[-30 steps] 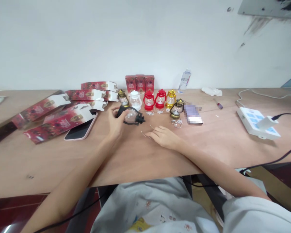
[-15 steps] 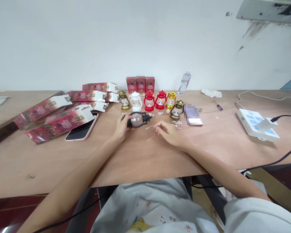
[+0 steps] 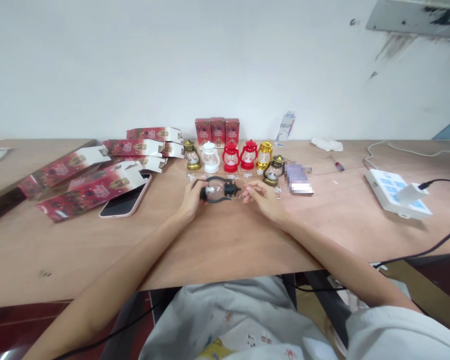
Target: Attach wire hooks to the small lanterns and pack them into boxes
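Note:
My left hand (image 3: 192,200) is closed around the base of a small black lantern (image 3: 215,190), which lies on its side with its top pointing right. Its clear globe shows between the dark side arms. Close to the lantern's top, the fingers of my right hand (image 3: 261,200) are pinched on a thin wire piece (image 3: 240,196), mostly covered by the fingertips. Behind stand a white lantern (image 3: 210,158), two red lanterns (image 3: 231,157), a gold lantern (image 3: 264,155) and two bronze-coloured lanterns (image 3: 273,171). Small pale tags lie in front of them.
Opened red boxes (image 3: 90,192) lie at the left, partly over a phone (image 3: 125,202). Three upright red boxes (image 3: 217,133) stand by the wall. On the right are a purple packet (image 3: 299,176), a screwdriver (image 3: 338,163), a tissue (image 3: 327,144) and a white power strip (image 3: 393,192) with cables.
My right hand has picked up a thin wire piece from the table and moved it up against the lantern's top end. The black lantern has shifted slightly to the right.

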Available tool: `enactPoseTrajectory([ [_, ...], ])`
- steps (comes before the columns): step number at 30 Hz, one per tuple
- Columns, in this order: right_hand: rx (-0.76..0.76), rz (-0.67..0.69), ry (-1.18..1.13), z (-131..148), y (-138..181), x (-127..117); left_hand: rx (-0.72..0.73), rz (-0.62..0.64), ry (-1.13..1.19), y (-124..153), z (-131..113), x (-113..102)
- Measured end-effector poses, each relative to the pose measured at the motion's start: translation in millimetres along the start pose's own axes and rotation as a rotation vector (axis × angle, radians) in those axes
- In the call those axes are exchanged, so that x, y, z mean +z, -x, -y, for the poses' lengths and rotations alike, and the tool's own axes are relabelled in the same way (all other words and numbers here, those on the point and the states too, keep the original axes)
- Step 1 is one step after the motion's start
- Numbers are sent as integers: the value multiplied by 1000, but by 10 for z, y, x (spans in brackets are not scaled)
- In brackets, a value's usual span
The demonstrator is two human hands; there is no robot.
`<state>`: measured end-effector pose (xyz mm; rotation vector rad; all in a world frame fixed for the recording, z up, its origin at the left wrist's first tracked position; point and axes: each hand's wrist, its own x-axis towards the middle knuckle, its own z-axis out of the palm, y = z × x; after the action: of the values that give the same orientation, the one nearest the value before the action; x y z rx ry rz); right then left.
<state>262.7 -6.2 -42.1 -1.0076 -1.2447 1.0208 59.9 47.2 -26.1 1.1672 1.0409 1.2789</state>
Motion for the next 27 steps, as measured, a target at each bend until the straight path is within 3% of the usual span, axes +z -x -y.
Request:
enactPoseTrajectory([
  [7,14,-43,-37,70,27,25,-45,-53,43,7,-27,10],
  [14,58,-204,-129,83,0,-1,102,-179,9,-6,-66,-16],
  [27,138,-171,-205,98,57,85,378,-145,-221,45,-45,-31],
])
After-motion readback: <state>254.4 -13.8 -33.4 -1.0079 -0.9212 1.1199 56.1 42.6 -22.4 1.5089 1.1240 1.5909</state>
